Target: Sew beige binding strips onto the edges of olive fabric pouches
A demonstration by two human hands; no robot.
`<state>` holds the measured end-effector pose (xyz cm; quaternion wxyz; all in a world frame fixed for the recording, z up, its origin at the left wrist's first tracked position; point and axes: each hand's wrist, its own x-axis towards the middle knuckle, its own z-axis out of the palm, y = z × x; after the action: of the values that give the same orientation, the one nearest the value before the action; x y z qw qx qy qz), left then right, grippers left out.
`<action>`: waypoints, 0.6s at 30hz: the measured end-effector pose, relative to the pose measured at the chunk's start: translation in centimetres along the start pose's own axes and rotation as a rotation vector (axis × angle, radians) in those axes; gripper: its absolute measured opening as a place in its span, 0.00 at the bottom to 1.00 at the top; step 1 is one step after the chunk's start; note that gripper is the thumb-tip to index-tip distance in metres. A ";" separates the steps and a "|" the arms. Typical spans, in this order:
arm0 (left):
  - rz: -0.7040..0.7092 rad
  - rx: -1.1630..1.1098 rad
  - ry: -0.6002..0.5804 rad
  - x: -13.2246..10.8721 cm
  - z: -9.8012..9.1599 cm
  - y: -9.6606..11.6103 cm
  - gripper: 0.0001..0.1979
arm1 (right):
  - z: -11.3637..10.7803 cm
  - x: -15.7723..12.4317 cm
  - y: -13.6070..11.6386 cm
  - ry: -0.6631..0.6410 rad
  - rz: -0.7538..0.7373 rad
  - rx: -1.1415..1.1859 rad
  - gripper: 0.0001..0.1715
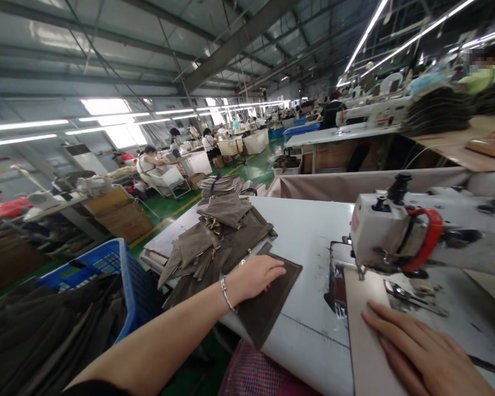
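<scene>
My left hand point(258, 276) reaches out over the white table point(313, 242) and lies on a flat dark brown fabric piece point(272, 302), fingers curled on its top edge. Just behind it sits a heap of several similar brown pieces point(218, 236). My right hand point(421, 346) rests flat, fingers stretched out, on a beige fabric panel point(365, 324) that runs under the needle of the white sewing machine point(400, 231).
A blue crate point(127, 275) full of dark fabric stands at my left. A small metal tool point(412, 300) lies on the machine bed. Other workers sit at sewing tables, boxes and bins along the green-floored aisle behind.
</scene>
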<state>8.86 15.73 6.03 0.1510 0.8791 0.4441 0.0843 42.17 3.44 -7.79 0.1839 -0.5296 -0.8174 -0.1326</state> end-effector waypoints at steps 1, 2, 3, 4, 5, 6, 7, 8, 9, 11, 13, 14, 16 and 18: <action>0.047 0.022 -0.006 1.0 1.0 -0.1 0.16 | -0.3 0.1 -0.2 -0.012 0.011 -0.009 0.30; 0.091 0.050 -0.007 1.9 1.7 -0.5 0.16 | -0.6 0.2 -0.4 -0.022 0.020 -0.010 0.30; 0.126 0.074 -0.011 2.7 2.1 -1.0 0.17 | -0.9 0.3 -0.6 -0.028 0.029 -0.010 0.30; 0.153 0.095 -0.017 3.4 2.3 -1.6 0.18 | -1.0 0.3 -0.8 -0.034 0.037 -0.011 0.29; 0.172 0.112 -0.025 4.0 2.4 -2.2 0.20 | -1.2 0.4 -1.0 -0.039 0.047 -0.011 0.29; 0.183 0.124 -0.034 4.6 2.4 -2.6 0.21 | -1.3 0.5 -1.1 -0.042 0.051 -0.010 0.29; 0.187 0.128 -0.040 5.1 2.4 -3.0 0.21 | -1.4 0.5 -1.1 -0.044 0.057 -0.008 0.28; 0.188 0.128 -0.044 5.6 2.3 -3.2 0.21 | -1.5 0.6 -1.2 -0.046 0.061 -0.006 0.28; 0.189 0.125 -0.047 6.1 2.3 -3.3 0.19 | -1.6 0.6 -1.2 -0.045 0.060 -0.001 0.28; 0.194 0.104 -0.060 6.9 2.3 -3.4 0.16 | -1.7 0.7 -1.2 -0.042 0.054 0.011 0.27; 0.199 0.064 -0.075 7.4 2.4 -3.4 0.14 | -1.8 0.8 -1.2 -0.045 0.050 0.022 0.27; 0.203 0.038 -0.082 7.5 2.4 -3.3 0.13 | -1.9 0.8 -1.3 -0.052 0.053 0.029 0.27; 0.212 -0.022 -0.093 7.5 2.2 -3.2 0.10 | -2.0 0.9 -1.5 -0.069 0.066 0.040 0.27; 0.222 -0.092 -0.104 7.1 1.7 -2.8 0.09 | -2.4 1.0 -1.8 -0.085 0.078 0.056 0.26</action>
<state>11.47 22.70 3.54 0.2038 0.9183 0.3311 0.0750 40.55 2.55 -5.26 0.1687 -0.5608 -0.8066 -0.0799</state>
